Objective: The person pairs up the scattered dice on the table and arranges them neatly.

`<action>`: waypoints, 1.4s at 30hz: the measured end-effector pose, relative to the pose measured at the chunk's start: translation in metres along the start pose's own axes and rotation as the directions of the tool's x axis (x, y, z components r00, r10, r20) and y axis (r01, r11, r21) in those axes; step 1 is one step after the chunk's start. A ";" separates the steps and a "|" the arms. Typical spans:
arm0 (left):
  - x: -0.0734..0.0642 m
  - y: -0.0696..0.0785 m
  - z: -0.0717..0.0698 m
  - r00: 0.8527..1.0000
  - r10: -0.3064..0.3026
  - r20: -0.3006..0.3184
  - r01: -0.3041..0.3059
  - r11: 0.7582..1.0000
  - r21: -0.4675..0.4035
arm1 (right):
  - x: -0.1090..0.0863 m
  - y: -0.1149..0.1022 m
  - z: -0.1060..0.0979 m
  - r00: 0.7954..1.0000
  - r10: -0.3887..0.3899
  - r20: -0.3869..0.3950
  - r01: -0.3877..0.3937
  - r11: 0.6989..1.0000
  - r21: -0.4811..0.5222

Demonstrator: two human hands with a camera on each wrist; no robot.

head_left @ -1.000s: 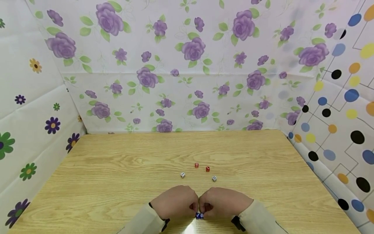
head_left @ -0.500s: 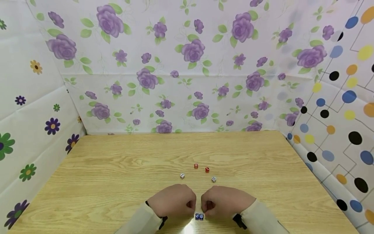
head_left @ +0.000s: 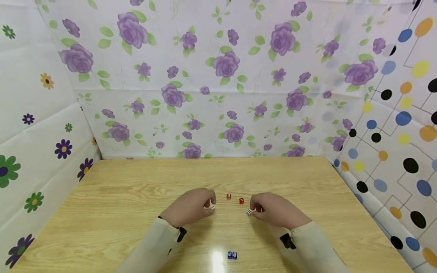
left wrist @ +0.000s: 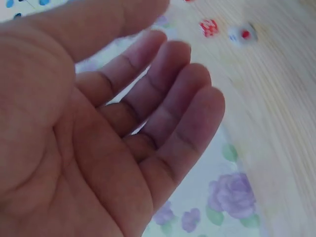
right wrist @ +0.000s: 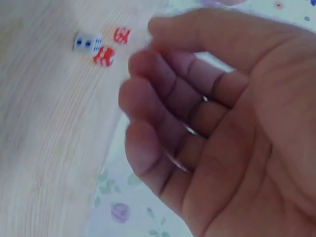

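My left hand (head_left: 190, 207) is at the left white die (head_left: 212, 207), thumb and index fingertips right beside it in the head view. The left wrist view shows loosely bent fingers with nothing between them, and that white die (left wrist: 243, 34), a red pip on one face, beyond the fingertips. My right hand (head_left: 279, 209) is likewise at the right white die (head_left: 249, 212). In the right wrist view its fingers are relaxed, and the white die (right wrist: 87, 42) lies past their tips. Two red dice (head_left: 228, 196) lie between and slightly behind the white ones.
Two blue dice (head_left: 232, 255) sit side by side near the front of the wooden table (head_left: 136, 182). Flowered sheeting (head_left: 225, 91) rises behind the table, with a dotted sheet (head_left: 385, 151) along the right side and another flowered one at left.
Both hands have left the pair of blue dice, moved forward and spread apart to the two white dice. The blue dice stay together at the front. The head view has tilted slightly up.
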State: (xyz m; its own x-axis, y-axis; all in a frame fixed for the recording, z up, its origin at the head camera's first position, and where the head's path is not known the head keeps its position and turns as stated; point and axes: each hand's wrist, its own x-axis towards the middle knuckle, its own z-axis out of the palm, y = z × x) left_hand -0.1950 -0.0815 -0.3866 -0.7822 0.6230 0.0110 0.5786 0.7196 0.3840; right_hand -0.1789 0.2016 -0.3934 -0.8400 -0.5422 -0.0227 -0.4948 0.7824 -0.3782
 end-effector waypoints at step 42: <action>0.012 -0.016 0.027 0.999 -0.032 -0.014 0.031 0.999 -0.034 | 0.021 0.011 0.029 0.994 0.101 -0.043 -0.102 0.995 -0.016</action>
State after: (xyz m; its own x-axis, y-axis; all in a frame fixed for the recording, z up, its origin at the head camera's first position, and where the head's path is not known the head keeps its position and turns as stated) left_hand -0.2074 -0.0770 -0.4174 -0.8032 0.5956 0.0114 0.5456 0.7278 0.4155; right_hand -0.1956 0.1900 -0.4250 -0.8944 -0.4468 -0.0204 -0.4105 0.8383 -0.3588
